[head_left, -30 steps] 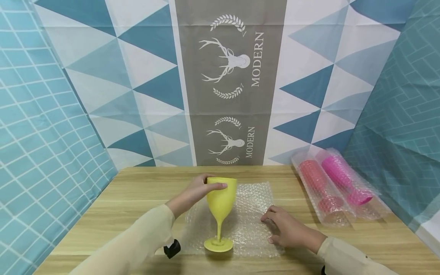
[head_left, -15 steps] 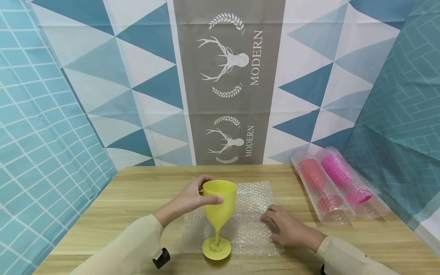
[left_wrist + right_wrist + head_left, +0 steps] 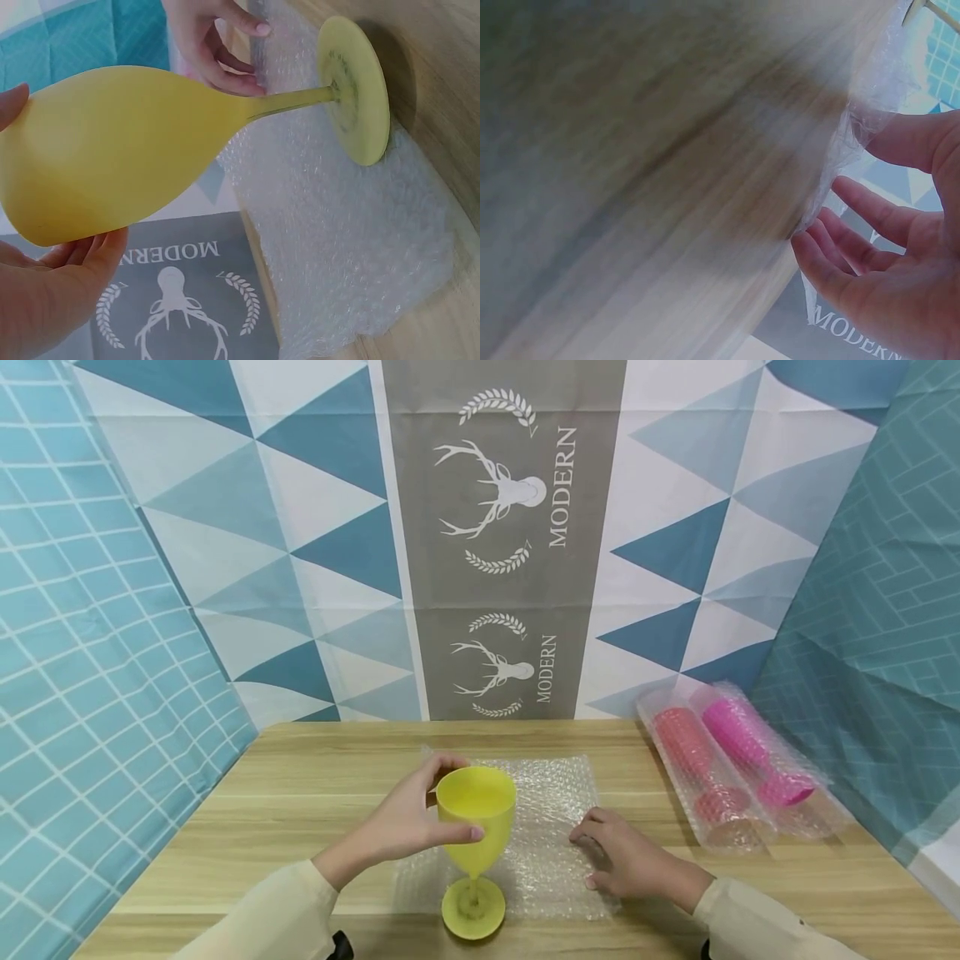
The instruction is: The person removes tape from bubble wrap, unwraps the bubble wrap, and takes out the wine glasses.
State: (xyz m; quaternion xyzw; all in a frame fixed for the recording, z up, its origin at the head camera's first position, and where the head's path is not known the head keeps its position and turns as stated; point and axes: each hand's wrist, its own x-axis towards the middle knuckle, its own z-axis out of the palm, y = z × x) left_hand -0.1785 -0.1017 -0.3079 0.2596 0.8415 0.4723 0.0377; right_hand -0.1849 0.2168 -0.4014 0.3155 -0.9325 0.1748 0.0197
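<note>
My left hand (image 3: 405, 818) grips a yellow plastic goblet (image 3: 491, 814) round its bowl, thumb in front and fingers behind. The goblet leans, its mouth turned partly to the head view. In the left wrist view its stem and round foot (image 3: 352, 90) show over a sheet of bubble wrap (image 3: 322, 247). That sheet lies flat on the table, under and behind the goblet. My right hand (image 3: 630, 860) rests at the sheet's right edge. From the right wrist view, its loosely bent fingertips (image 3: 810, 251) touch the wrap edge, thumb spread apart.
At the right back of the wooden table (image 3: 315, 777) lie a red goblet (image 3: 682, 739) and a pink goblet (image 3: 735, 731), each rolled in bubble wrap. A patterned cloth (image 3: 502, 543) hangs behind the table, with blue sheets on both sides.
My left hand has lowered the goblet toward me and tipped it, so more of its inside and the top of its foot show. The right hand has stayed put.
</note>
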